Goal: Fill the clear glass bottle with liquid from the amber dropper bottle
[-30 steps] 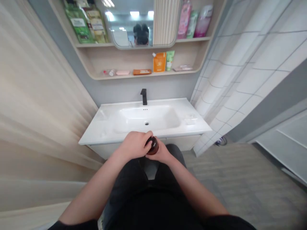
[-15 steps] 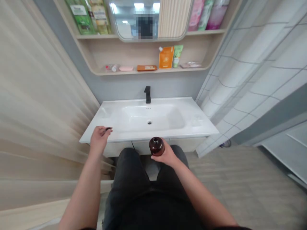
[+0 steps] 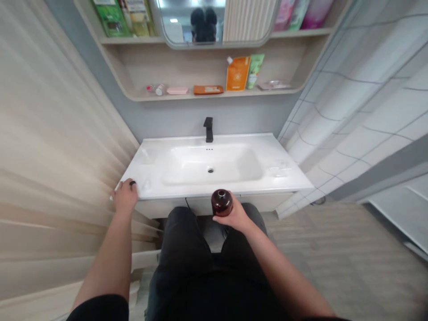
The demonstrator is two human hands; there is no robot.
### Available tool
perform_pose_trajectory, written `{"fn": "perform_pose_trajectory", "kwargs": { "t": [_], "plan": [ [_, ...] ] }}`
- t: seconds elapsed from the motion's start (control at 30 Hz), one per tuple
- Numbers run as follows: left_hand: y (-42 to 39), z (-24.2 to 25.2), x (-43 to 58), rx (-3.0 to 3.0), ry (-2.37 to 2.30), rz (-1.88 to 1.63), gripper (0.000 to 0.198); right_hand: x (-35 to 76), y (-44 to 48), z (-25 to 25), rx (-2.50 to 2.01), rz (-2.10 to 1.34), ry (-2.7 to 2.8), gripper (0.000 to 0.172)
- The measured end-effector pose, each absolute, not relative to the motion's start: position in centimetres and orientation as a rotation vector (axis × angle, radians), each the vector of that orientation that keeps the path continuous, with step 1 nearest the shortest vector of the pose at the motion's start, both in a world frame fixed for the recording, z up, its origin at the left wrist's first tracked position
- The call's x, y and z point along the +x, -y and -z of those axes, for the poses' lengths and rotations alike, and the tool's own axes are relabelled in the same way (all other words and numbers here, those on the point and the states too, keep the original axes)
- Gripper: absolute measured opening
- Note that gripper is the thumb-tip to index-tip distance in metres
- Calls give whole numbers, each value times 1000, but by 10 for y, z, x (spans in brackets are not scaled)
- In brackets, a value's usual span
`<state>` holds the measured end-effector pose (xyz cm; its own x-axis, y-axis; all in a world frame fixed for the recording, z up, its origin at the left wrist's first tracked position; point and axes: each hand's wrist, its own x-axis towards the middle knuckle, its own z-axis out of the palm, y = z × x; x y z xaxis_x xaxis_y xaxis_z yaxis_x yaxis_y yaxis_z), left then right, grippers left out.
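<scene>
In my right hand (image 3: 236, 216) is a dark brown bottle (image 3: 222, 203), gripped round its body. It is held upright in front of the sink's front edge, its bare neck facing up with no cap on it. My left hand (image 3: 125, 196) is at the left front corner of the white countertop (image 3: 155, 192), its fingers curled. A small black piece (image 3: 133, 183) shows at those fingers; its exact kind is too small to make out. Whether the left hand rests on the counter or hovers just above it, I cannot tell.
A black faucet (image 3: 208, 129) stands behind the white basin (image 3: 187, 180). Above, a shelf (image 3: 140, 96) carries an orange pouch (image 3: 238, 74), a green tube (image 3: 255, 71) and small items. A clear dish (image 3: 280, 169) lies on the right counter. A beige curtain (image 3: 67, 133) hangs at left.
My left hand has moved left and slightly down to the counter's corner, with the black piece still at its fingers. The right hand keeps the bottle in nearly the same place.
</scene>
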<state>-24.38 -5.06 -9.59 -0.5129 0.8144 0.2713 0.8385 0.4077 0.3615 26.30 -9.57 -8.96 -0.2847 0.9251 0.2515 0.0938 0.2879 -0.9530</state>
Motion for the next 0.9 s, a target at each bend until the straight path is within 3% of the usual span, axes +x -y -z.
{"fn": "perform_pose_trajectory", "kwargs": {
  "t": [0.17,0.3,0.37,0.43,0.5,0.77,0.83,0.9],
  "plan": [
    [70,79,-217,-1475,2318,1115,46,261,96,83,-929,-1107,1641,88],
    [94,57,-127,-1736,2031,1560,42,254,95,79,-929,-1071,1614,94],
    [104,49,-69,-2183,1956,1759,53,247,92,78,-915,-1055,1591,98],
    [110,43,-16,-2633,1880,1875,77,240,90,78,-886,-1049,1567,102],
    [111,38,24,-2818,1875,1937,91,232,86,78,-836,-1061,1539,108],
    [93,18,65,-2463,2169,1795,75,230,74,66,-743,-1139,1617,151],
    [85,14,61,-2438,2155,1764,71,252,72,62,-795,-1118,1701,147],
    [76,12,56,-2421,2148,1731,71,287,68,60,-918,-1030,1699,126]
  ]
}}
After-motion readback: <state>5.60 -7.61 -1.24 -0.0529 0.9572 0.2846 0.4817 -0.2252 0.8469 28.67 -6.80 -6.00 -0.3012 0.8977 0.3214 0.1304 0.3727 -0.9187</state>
